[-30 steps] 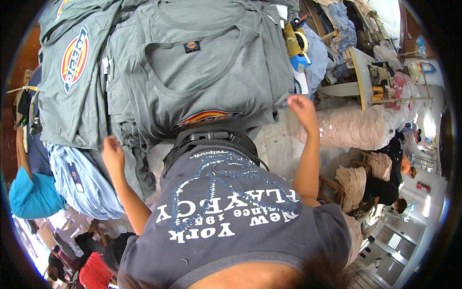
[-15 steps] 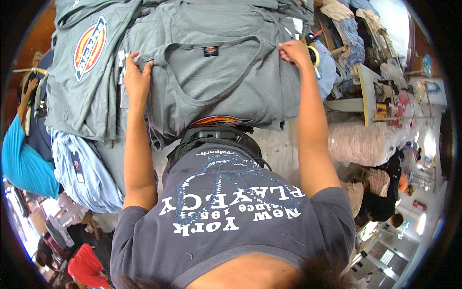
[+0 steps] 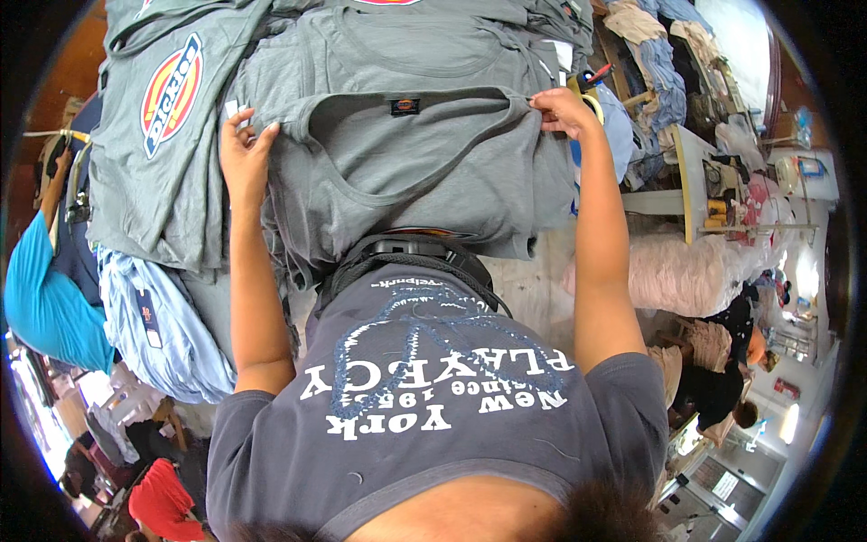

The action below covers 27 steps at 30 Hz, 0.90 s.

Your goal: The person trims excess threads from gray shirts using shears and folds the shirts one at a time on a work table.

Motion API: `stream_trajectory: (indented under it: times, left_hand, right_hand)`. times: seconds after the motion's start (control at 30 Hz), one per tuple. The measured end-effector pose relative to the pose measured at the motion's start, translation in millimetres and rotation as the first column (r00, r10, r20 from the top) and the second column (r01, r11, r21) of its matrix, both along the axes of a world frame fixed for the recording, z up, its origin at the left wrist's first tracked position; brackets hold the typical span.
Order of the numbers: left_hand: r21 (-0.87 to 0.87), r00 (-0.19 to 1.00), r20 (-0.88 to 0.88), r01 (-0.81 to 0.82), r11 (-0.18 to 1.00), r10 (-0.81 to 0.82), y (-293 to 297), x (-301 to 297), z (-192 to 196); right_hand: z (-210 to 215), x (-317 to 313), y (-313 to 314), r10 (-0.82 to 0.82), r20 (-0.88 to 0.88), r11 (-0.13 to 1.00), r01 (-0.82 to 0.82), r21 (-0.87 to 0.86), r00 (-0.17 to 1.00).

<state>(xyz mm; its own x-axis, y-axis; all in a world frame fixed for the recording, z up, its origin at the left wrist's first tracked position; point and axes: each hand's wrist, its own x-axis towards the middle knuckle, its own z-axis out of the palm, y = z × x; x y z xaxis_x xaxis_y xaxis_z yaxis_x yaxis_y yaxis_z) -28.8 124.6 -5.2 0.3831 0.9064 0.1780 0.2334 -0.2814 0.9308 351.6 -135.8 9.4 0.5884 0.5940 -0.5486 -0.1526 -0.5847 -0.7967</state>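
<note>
While the right hand (image 3: 564, 113) at 1 o'clock pinches 1 shoulder of a soft gray T-shirt (image 3: 461, 194), the left hand (image 3: 246, 155) at 10 has thumb and fingers spread by the other shoulder; can't tell if it's touching. Shirt's at 12, scoop neck sagging into a wide U, more rumpled gray shirts (image 3: 406, 50) behind. Crinkly pinkish bundle (image 3: 673, 280) around 3, creased pale-blue cloth (image 3: 185, 339) near 9.
</note>
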Motion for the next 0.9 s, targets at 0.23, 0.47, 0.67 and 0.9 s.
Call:
stream_trajectory:
  times: [0.23,0.47,0.67,0.9]
  left_hand:
    - [-0.540,0.862,0.496,0.210,0.815,0.107,0.2,-8.3,3.3]
    - [-0.697,0.916,0.395,0.352,0.625,-0.076,-22.5,-29.3,18.3]
    - [-0.784,0.904,0.260,0.403,0.472,-0.339,-33.1,-47.2,21.4]
    - [-0.506,0.533,0.846,0.815,0.284,-0.022,-45.2,-73.8,17.5]
  right_hand:
    - [-7.6,-2.5,-35.9,0.178,-0.668,0.714,0.373,0.593,0.722]
    - [6.0,-84.6,-37.9,-0.056,-0.674,0.840,0.400,0.367,0.737]
    - [-6.4,-75.3,-37.9,0.036,-0.697,0.766,0.429,0.480,0.716]
    - [-0.9,-131.7,-58.9,-0.006,-0.745,0.811,0.440,0.387,0.667]
